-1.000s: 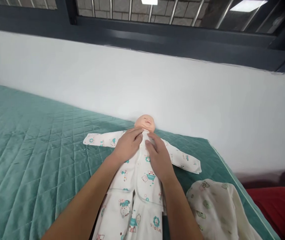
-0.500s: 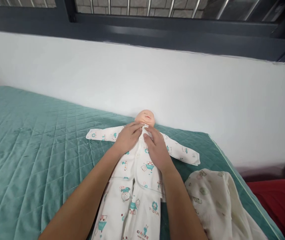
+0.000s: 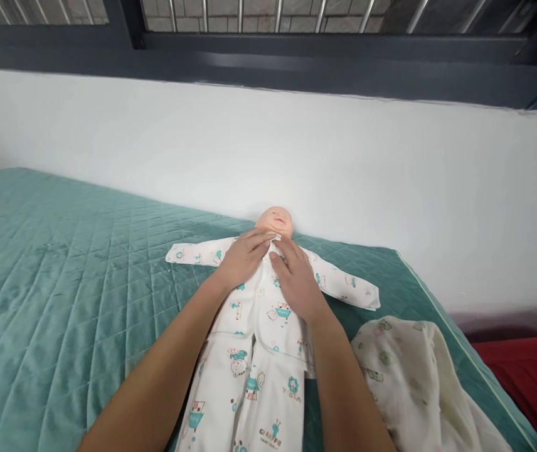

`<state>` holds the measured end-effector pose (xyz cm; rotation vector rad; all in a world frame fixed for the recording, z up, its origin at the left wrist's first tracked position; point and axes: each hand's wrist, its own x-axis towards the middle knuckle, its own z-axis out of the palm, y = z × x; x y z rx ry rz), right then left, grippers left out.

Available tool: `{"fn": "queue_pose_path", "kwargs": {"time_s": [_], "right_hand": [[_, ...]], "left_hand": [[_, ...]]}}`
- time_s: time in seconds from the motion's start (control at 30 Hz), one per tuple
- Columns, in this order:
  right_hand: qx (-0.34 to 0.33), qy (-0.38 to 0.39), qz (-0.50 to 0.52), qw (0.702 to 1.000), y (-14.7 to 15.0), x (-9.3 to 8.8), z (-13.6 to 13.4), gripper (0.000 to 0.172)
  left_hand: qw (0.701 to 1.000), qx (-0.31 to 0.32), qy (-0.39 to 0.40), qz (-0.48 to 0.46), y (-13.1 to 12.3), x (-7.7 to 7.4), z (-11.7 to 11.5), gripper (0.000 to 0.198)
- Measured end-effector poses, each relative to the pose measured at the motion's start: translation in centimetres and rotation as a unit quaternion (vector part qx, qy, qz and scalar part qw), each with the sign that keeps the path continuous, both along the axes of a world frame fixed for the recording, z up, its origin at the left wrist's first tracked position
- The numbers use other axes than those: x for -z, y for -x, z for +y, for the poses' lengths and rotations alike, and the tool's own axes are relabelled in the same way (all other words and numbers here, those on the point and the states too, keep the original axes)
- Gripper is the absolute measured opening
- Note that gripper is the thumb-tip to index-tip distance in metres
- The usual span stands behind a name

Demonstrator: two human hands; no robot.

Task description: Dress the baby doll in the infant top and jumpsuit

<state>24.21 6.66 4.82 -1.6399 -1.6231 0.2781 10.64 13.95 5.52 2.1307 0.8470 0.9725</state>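
A baby doll (image 3: 275, 221) lies on its back, its head toward the wall. It wears a white printed shirt (image 3: 281, 326) with buttons down the front and matching pants (image 3: 244, 408). My left hand (image 3: 246, 257) rests on the chest, fingers stretched toward the collar. Across from it, my right hand (image 3: 295, 276) lies on the other side of the shirt front, its thumb apart from the fingers. Both sets of fingertips touch the shirt near the neck and partly hide the collar. The two sleeves spread out to the sides.
A green quilted cover (image 3: 80, 282) spreads under the doll. To the right lies a crumpled white printed cloth (image 3: 404, 376). Red fabric (image 3: 527, 376) shows beyond the bed's right edge. Behind stand a white wall (image 3: 202, 144) and a dark window frame (image 3: 297, 63) with metal bars.
My view has shifted slightly. Both hands stay at nearly the same spot on the shirt by the neck, and the doll has not visibly moved.
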Motion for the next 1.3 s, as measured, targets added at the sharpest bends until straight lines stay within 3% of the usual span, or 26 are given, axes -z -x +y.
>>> {"fn": "queue_pose_path", "kwargs": {"time_s": [0.27,0.63,0.83,0.93,1.07,1.3], "right_hand": [[0.036,-0.002,0.076,0.996,0.5,-0.3,-0.3,0.051],[0.036,-0.009,0.106,0.994,0.3,-0.1,-0.3,0.04],[0.041,-0.002,0.203,0.978,0.2,-0.1,-0.7,0.043],[0.03,-0.04,0.244,0.969,0.3,-0.2,-1.4,0.032],[0.01,-0.084,0.233,0.969,0.6,-0.2,-2.5,0.015],[0.0,-0.061,0.227,0.972,0.5,0.1,-3.2,0.015]], "left_hand": [[0.999,-0.003,0.004,0.046,0.3,-0.8,-0.5,0.039],[0.996,-0.063,0.029,-0.061,0.0,-0.1,-0.3,0.023],[0.994,0.0,0.085,-0.073,1.0,-0.8,-1.0,0.026],[0.992,0.035,0.091,-0.084,1.9,-0.7,-1.7,0.03],[0.994,0.055,0.069,-0.071,2.8,-0.5,-2.4,0.028],[0.99,0.097,0.094,-0.044,3.2,-0.6,-2.1,0.027]]}}
